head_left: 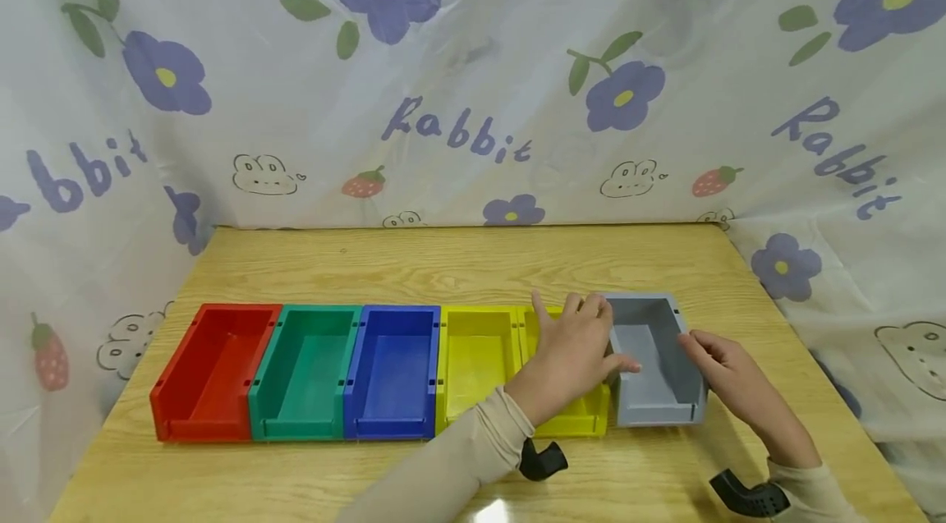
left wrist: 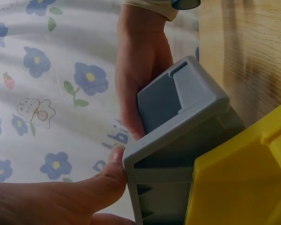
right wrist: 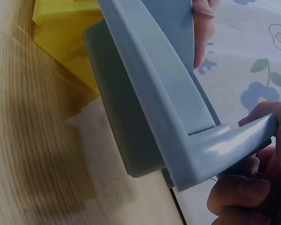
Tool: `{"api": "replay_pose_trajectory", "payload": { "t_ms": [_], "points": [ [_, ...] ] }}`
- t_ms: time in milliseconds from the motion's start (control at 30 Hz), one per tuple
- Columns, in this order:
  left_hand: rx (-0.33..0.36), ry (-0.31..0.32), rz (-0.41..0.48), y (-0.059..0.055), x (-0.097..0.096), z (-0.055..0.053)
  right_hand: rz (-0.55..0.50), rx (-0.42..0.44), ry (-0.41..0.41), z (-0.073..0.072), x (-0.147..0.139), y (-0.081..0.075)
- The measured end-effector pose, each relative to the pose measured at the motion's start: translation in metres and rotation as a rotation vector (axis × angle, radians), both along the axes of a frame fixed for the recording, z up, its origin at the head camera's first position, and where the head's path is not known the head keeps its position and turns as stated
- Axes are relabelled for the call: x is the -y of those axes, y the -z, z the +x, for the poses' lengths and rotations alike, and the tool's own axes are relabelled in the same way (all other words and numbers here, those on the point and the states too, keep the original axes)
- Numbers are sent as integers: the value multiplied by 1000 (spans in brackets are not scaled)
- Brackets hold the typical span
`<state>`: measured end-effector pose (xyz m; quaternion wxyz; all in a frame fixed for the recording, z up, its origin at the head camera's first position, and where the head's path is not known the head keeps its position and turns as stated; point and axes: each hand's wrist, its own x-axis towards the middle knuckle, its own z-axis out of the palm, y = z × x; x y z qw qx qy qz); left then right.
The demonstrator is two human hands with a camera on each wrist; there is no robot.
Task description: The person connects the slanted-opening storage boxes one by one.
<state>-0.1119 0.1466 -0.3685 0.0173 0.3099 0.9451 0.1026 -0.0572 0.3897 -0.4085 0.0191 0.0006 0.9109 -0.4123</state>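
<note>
A grey plastic bin is at the right end of a row of bins, with both hands on its side walls. My left hand grips its left wall, reaching over the yellow bin beside it and hiding part of that bin. On the opposite wall, my right hand pinches the rim between thumb and fingers. The right wrist view shows the grey bin held off the wooden surface, its underside visible. In the left wrist view it looks tilted against the neighbouring yellow bin.
Leftward along the row stand another yellow bin, a blue bin, a green bin and a red bin. They sit side by side on the wooden table. A printed cloth hangs behind and at both sides.
</note>
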Motion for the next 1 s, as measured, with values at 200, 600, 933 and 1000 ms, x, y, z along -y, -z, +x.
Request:
{"api": "replay_pose_trajectory", "payload": {
  "t_ms": [200,600,933,1000],
  "points": [
    [-21,2,-28,3,-1,2,51,-20,30,3,2,4],
    [-3,-24,-9,7,3,3,66,-48,43,2,10,9],
    [121,9,-15,3,8,-16,-56,3,15,-1,8,11],
    [140,14,-29,1,7,-17,-91,12,8,0,6,12]
  ]
}}
